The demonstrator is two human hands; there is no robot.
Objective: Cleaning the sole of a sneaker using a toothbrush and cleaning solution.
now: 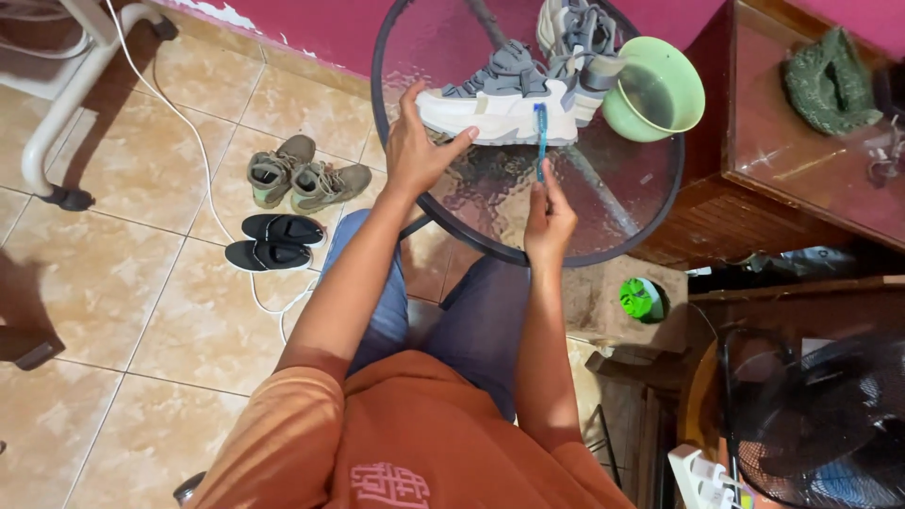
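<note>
While the left hand [415, 151] steadies a white-and-grey sneaker [500, 104] near the round glass bench [613, 198] edge, the right hand [550, 221] grips a blue toothbrush [540, 141], bristles seemingly touching its sole; a second sneaker [575, 38] is cut off above.

Home interior, living area. Evidence: beige tiled floor [141, 311], magenta painted wall [320, 28], 2 pairs of shoes [287, 203] left on the floor, round glass table [603, 188], wooden cabinet [801, 179], standing fan [820, 415], power strip [702, 471].
</note>
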